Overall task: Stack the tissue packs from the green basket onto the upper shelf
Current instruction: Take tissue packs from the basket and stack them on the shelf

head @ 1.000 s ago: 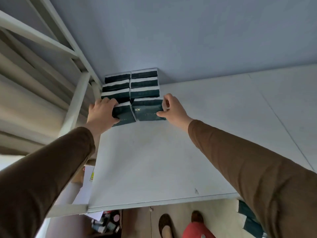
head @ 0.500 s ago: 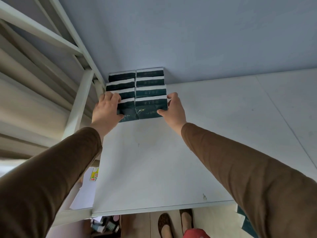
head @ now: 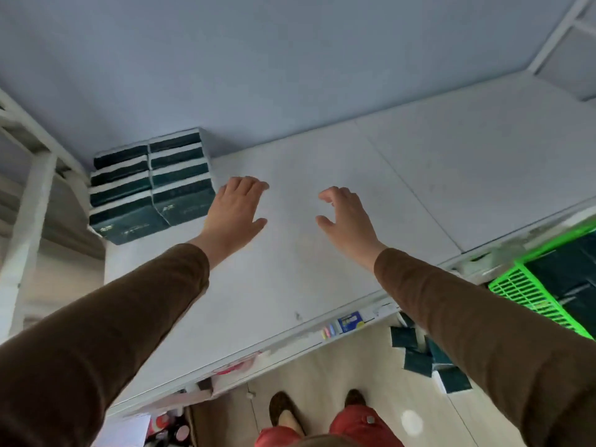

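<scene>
The tissue packs (head: 151, 185) sit stacked in two columns at the upper shelf's (head: 322, 253) back left corner. Right of that stack, the left hand (head: 235, 211) and right hand (head: 346, 217) hover with each grip released, holding nothing. The green basket (head: 545, 295) sits below the shelf's right edge.

Dark green tissue packs (head: 151, 185), two stacks of four, at 10 o'clock on upper shelf (head: 322, 253); green basket (head: 529, 291) at 3 o'clock.
</scene>
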Available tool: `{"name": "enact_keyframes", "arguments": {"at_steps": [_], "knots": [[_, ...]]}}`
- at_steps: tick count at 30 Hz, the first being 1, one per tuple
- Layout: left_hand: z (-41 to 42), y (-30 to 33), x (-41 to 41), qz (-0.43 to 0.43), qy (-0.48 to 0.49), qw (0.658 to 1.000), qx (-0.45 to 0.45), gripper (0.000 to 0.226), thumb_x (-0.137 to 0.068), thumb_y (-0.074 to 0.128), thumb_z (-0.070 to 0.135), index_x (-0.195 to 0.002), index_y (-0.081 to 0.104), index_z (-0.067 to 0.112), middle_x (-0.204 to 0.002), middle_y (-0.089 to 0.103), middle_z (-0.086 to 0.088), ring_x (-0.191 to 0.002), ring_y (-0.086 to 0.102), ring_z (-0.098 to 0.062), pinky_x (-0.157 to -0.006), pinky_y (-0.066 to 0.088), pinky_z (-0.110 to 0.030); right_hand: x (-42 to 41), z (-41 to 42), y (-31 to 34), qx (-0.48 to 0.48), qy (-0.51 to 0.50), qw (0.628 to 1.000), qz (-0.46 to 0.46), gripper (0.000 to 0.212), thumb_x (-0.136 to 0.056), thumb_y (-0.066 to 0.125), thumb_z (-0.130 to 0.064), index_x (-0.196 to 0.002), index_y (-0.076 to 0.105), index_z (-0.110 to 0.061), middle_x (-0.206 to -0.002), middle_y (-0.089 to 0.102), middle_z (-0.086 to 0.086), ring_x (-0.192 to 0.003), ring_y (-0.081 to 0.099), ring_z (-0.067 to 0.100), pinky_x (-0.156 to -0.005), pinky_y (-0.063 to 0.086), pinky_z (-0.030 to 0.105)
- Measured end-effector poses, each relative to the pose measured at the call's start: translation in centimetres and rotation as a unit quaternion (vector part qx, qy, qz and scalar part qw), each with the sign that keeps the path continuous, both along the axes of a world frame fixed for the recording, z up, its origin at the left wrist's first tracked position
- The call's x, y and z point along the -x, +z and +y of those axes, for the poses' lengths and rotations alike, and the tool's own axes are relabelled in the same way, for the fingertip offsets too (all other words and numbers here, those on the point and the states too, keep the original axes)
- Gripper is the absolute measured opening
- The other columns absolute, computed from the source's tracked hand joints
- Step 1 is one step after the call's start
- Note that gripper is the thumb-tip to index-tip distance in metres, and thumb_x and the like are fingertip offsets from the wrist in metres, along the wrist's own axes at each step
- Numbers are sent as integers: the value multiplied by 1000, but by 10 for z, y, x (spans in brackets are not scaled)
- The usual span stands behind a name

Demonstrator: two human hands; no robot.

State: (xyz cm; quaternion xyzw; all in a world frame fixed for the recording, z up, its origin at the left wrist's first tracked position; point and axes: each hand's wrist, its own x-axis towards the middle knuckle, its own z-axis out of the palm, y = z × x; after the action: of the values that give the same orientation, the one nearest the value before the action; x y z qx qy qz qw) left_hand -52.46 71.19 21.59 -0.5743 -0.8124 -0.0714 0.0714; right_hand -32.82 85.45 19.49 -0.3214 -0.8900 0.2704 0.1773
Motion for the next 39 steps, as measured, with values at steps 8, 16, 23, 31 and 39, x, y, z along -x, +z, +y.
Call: {"name": "enact_keyframes", "arguments": {"at_steps": [8,16,23,31,39], "knots": [[133,-17,-199,-65,-150,986,-19,58,-82,72,34,-133,51,18,-128,55,-1,-118,46,-26,-98,40,-40,-229,66,0,-28,-138,989,-39,35,-92,61,-19,-126,54,-14,-124,53,6,-115,46,25,-98,41,40],[250,-46,-438,-107,-226,968,16,55,-84,67,32,-135,52,20,-130,53,-1,-120,44,-25,-96,39,-39,-489,138,-32,-13,-228,966,-117,34,-93,63,-23,-125,55,-16,-123,54,5,-116,45,25,-99,41,39],[323,-102,-571,-158,-219,960,81,54,-86,66,36,-136,51,21,-132,51,-1,-125,41,-25,-101,39,-43,-615,222,-64,47,-267,954,-127,32,-92,65,-22,-122,56,-17,-120,56,3,-115,47,22,-99,43,37],[430,-167,-639,-205,-200,946,152,54,-87,67,33,-136,47,21,-131,50,-2,-124,43,-26,-100,41,-44,-688,317,-118,136,-298,934,-146,38,-92,66,-20,-129,55,-15,-125,58,3,-119,50,21,-99,42,33],[491,-243,-694,-229,-138,936,230,58,-83,70,33,-134,45,20,-127,48,-3,-119,46,-26,-97,43,-42,-717,398,-200,231,-246,920,-200,51,-93,65,-18,-140,47,-11,-135,53,9,-125,50,25,-102,42,34]]}}
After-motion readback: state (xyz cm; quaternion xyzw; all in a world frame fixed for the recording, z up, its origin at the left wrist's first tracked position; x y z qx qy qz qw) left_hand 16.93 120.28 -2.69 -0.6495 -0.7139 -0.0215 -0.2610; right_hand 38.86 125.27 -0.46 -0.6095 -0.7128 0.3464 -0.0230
